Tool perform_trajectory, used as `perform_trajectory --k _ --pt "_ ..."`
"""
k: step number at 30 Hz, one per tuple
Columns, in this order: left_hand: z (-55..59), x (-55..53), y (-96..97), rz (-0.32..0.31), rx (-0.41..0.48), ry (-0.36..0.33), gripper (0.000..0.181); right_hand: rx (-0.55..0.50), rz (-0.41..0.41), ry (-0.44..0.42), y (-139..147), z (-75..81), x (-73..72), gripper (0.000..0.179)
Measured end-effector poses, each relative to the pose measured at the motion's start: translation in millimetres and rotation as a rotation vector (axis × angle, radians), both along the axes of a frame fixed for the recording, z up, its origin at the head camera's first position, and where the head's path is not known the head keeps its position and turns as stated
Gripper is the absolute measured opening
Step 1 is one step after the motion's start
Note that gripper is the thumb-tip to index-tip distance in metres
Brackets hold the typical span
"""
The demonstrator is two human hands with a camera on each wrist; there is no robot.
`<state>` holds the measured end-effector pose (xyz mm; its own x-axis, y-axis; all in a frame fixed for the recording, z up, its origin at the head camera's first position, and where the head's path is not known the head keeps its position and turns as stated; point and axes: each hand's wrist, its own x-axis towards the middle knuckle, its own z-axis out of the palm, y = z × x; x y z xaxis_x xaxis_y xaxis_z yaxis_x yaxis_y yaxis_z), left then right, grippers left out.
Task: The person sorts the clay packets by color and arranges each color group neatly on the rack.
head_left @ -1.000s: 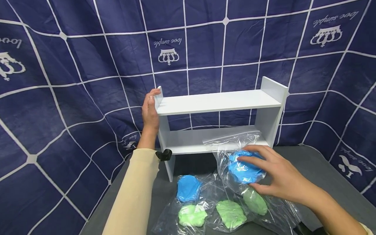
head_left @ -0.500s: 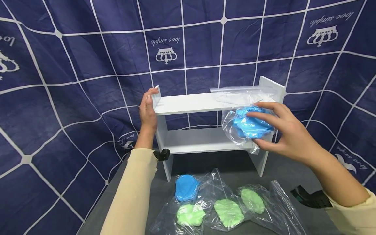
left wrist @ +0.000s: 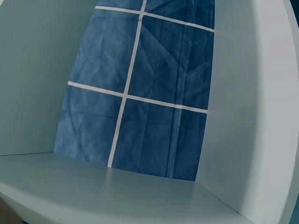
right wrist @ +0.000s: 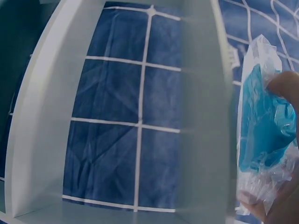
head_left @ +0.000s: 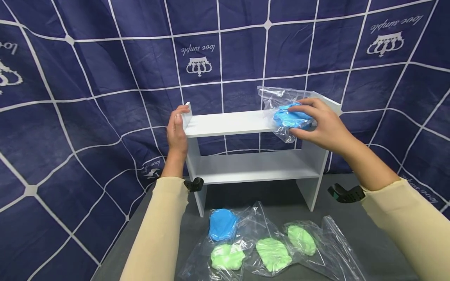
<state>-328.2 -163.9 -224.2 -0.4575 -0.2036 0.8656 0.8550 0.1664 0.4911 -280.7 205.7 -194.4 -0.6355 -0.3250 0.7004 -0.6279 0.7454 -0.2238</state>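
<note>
A small white two-tier shelf (head_left: 228, 124) stands on the dark grey surface. My left hand (head_left: 177, 132) holds the top of its left side panel, and in the left wrist view the shelf's boards (left wrist: 233, 116) fill much of the frame. Over the right end of the top board, my right hand (head_left: 327, 127) grips a clear plastic bag holding a blue clay-like lump (head_left: 290, 116). The right wrist view shows the blue lump (right wrist: 261, 126) beside the board, pinched between thumb and fingers. Whether the bag touches the board cannot be told.
In front of the shelf lie more clear bags, with a blue lump (head_left: 223, 224) and green lumps (head_left: 273, 253) inside. A navy curtain (head_left: 242, 54) with white grid lines hangs behind and at both sides.
My right hand has lifted the bagged blue lump from in front of the lower board up to the top board, then slightly left. My left hand keeps its hold on the side panel.
</note>
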Motion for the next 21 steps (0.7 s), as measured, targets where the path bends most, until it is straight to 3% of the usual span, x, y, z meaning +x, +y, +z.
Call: perform_trajectory --k 8,21 --pt "-2.4 -1.2 0.0 -0.009 0.0 -0.006 0.039 0.012 -0.071 -0.113 4 -2.2 -24.3 0.051" --pt "0.4 1.1 0.4 -0.007 0.002 -0.005 0.038 0.117 -0.184 -0.263 0 1.7 -32.6 0.068"
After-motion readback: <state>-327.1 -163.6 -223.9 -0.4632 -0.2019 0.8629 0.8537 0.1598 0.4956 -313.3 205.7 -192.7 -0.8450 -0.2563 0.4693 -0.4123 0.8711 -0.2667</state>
